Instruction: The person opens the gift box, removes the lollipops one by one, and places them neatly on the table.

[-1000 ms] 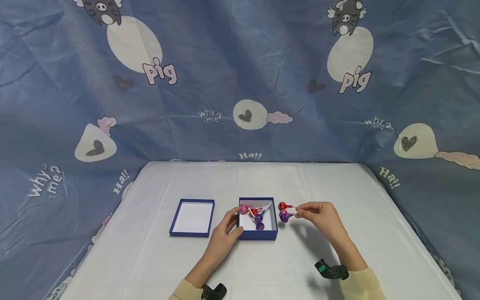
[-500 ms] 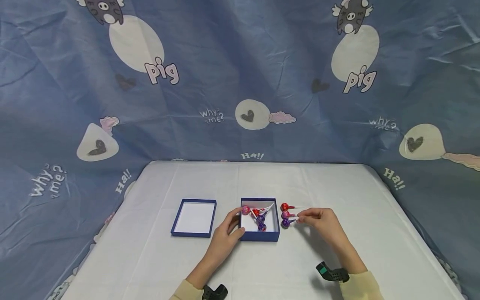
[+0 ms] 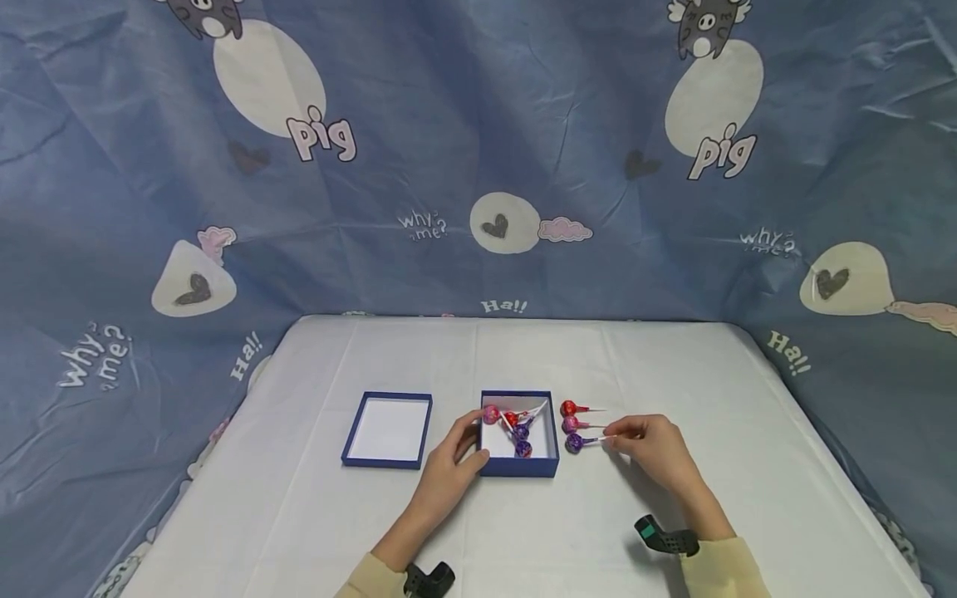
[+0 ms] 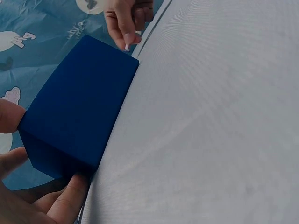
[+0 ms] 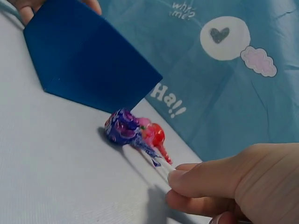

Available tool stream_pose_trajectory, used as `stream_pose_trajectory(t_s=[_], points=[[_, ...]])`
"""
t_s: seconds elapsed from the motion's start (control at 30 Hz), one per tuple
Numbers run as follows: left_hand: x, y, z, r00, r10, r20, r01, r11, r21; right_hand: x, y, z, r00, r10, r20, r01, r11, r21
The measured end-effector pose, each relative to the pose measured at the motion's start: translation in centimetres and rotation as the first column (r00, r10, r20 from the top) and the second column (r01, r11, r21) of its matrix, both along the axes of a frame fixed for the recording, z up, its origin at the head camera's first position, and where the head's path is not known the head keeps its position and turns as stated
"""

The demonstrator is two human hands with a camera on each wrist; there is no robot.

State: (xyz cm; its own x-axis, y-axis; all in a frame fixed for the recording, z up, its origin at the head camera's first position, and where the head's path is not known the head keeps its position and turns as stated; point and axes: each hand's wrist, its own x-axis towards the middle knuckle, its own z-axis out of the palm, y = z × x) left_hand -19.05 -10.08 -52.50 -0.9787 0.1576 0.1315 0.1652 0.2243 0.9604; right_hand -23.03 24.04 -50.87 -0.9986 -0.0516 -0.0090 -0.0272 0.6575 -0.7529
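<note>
In the head view, my left hand (image 3: 443, 475) grips the left side of an open blue box (image 3: 519, 467), fingers and thumb against its wall. Pink, red and purple lollipops lie crossed inside, among them a pink one (image 3: 491, 414) and a purple one (image 3: 523, 448). My right hand (image 3: 653, 448) pinches the white stick of a purple-wrapped lollipop (image 5: 122, 128) on the table right of the box. Beyond that lollipop, a pink lollipop (image 3: 571, 424) and a red lollipop (image 3: 569, 408) lie in a row, heads toward the box.
A blue-rimmed box lid (image 3: 387, 430), white inside, lies left of the box. The white-covered table (image 3: 299, 531) meets a blue printed cloth (image 3: 419, 274) at its back edge.
My right hand has come nearer and drawn the purple lollipop level beside the others. The red lollipop, then the pink one, left its fingers. My left hand stays at the box.
</note>
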Motion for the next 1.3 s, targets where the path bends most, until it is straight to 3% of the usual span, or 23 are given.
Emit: stream_pose_trajectory(t_s=[0.37, 0.5, 0.83, 1.3], points=[[0.0, 0.1, 0.4, 1.000, -0.007, 0.010, 0.007, 1.000, -0.002, 0.0, 0.1, -0.9, 0.999, 0.016, -0.040, -0.012, 0.996, 0.088], [-0.4, 0.0, -0.2, 1.000, -0.012, 0.008, 0.012, 1.000, -0.020, 0.0, 0.3, -1.1, 0.998, 0.020, -0.059, -0.015, 0.996, 0.088], [-0.3, 0.1, 0.2, 1.000, -0.004, 0.017, 0.004, 1.000, 0.021, -0.5, 0.2, -1.4, 0.998, 0.014, -0.057, -0.009, 0.995, 0.095], [0.0, -0.1, 0.1, 1.000, -0.011, 0.008, 0.011, 1.000, -0.020, -0.5, 0.0, -1.4, 0.999, -0.004, -0.044, 0.009, 0.995, 0.103]])
